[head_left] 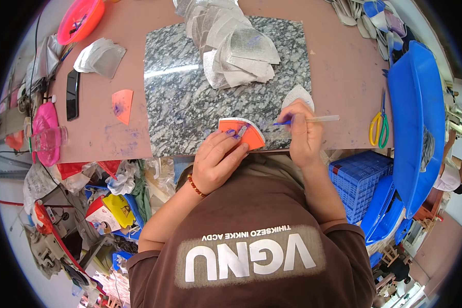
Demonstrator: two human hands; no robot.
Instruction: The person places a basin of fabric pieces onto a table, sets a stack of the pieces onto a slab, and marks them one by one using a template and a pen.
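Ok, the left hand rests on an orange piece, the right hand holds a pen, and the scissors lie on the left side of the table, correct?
Not quite: the head view shows the scissors on the right side of the table. The left hand does rest on an orange piece, and the right hand holds a pen.

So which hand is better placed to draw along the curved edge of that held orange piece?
Probably the right hand: it grips the blue-tipped pen, just right of the fan-shaped orange piece. The left hand has its fingers on that piece, so it seems better suited to steadying.
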